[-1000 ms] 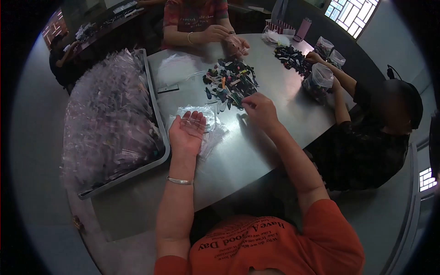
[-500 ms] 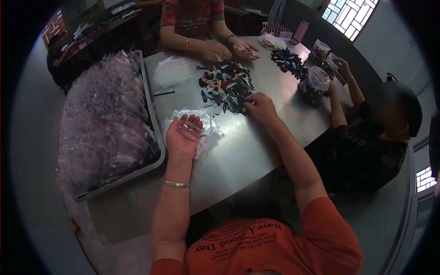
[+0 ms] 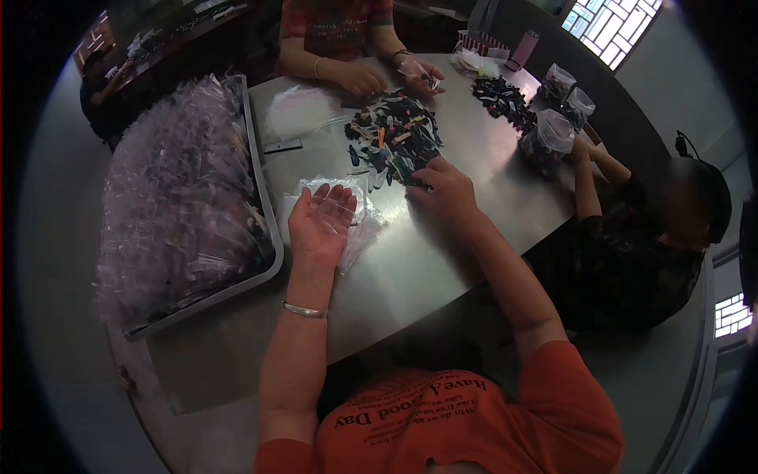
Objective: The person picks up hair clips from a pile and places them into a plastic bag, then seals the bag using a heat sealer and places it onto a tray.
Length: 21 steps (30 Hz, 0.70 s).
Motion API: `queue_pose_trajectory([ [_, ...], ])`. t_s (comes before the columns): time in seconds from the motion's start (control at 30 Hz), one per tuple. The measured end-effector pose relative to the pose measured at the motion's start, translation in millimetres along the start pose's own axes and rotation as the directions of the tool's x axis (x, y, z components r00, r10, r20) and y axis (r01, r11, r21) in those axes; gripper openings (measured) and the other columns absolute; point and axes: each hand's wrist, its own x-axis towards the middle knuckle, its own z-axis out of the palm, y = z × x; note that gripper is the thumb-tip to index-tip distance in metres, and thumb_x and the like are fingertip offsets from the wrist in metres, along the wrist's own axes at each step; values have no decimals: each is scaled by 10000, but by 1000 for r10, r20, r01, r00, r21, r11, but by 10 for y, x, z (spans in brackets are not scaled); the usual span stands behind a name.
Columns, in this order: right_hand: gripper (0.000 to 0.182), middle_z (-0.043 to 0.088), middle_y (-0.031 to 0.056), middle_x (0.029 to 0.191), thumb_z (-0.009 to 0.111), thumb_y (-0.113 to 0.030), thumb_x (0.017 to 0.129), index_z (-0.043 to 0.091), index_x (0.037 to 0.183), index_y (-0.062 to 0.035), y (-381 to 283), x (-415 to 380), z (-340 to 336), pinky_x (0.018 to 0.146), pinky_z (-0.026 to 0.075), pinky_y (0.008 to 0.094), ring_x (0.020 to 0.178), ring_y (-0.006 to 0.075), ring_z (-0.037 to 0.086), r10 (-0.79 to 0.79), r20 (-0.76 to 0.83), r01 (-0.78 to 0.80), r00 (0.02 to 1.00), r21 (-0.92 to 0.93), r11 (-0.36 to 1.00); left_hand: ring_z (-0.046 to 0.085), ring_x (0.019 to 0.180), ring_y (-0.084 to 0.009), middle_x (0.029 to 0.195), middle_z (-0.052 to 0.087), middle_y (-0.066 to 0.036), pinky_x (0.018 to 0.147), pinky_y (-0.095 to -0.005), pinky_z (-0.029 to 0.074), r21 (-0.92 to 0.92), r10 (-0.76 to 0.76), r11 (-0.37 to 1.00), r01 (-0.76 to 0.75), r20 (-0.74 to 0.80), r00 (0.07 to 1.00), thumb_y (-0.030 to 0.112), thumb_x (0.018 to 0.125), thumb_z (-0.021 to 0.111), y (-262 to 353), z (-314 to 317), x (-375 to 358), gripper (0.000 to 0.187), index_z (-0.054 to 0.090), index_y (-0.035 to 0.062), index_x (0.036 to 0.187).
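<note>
My left hand (image 3: 316, 237) is palm up over the near part of the table, with a small clear plastic bag (image 3: 330, 213) lying across its slightly curled fingers. Beneath and beside it is a loose stack of clear bags (image 3: 363, 234). At the near right edge of a pile of small hair clips (image 3: 392, 130), mostly dark with some coloured ones, my right hand (image 3: 448, 193) is bent down with fingers drawn together. Whatever is between those fingertips is too hidden to name.
A grey tray (image 3: 278, 245) heaped with filled clear bags (image 3: 181, 205) stands left. More flat bags (image 3: 296, 114) lie beyond. Opposite, a person's hand (image 3: 418, 77) holds a bag. At right, another person handles filled bags (image 3: 547, 141) near dark clips (image 3: 503, 103) and a pink bottle (image 3: 523, 51).
My right hand has shifted slightly left and toward me along the pile's edge. My left hand's fingers have opened out a little under the bag. The person at right has moved a hand toward the near bag.
</note>
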Motion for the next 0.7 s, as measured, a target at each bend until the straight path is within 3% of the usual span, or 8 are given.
queue_pose_trajectory([
  [0.13,128,577,28,852,692,-220,724,686,831,-150,133,28,189,642,513,368,743,244,619,-188,64,198,980,-223,955,559,948,-315,1015,559,-174,894,-447,480,0,1,1000,-1,9,1000,303,907,529,9,3,-10,341,512,-22,1008],
  [0.2,105,591,37,858,665,-219,756,690,826,-145,31,67,128,651,511,366,749,252,624,8,0,-8,1000,-127,992,561,945,-316,1007,564,-175,886,-445,483,-4,2,1000,-2,11,1000,303,907,530,21,-1,-9,337,516,-21,997],
  [0.33,127,640,72,839,665,-187,780,692,843,-80,74,74,131,645,504,364,727,244,637,103,-49,-105,993,-47,993,568,934,-313,979,581,-177,868,-442,491,-17,-9,1000,9,4,1000,301,906,531,10,10,-13,322,526,-15,966],
  [0.4,158,651,57,754,652,-196,822,684,834,-42,84,82,117,611,487,313,658,188,622,306,-27,-301,952,116,947,570,931,-311,974,583,-175,865,-441,493,-20,-10,1000,10,10,1000,300,906,531,2,9,-9,318,530,-14,959],
  [0.43,158,651,57,754,652,-196,822,684,834,-42,93,90,105,611,487,313,658,188,622,304,-23,-300,952,114,947,573,927,-309,969,585,-173,862,-441,495,-19,-10,1000,10,16,1000,298,906,532,0,6,-9,313,533,-12,952],
  [0.5,206,623,17,674,645,-202,841,678,826,0,116,107,77,577,452,244,617,112,577,575,241,-596,782,563,573,574,926,-308,968,586,-173,863,-442,495,-26,-6,1000,7,9,1000,295,906,533,2,5,-1,310,535,-12,949],
  [0.63,222,585,-20,660,643,-201,847,678,822,18,179,78,50,539,405,206,598,58,515,550,334,-634,765,537,556,577,930,-309,967,586,-174,867,-445,498,-34,-7,999,7,-8,1000,285,904,538,10,22,-17,301,538,-12,943],
  [0.7,206,583,-23,660,643,-199,849,681,839,3,130,51,16,513,368,201,570,40,475,576,360,-639,733,654,404,577,934,-311,964,586,-175,873,-449,498,-36,-3,999,3,12,1000,286,903,540,12,7,2,302,538,-13,940],
])
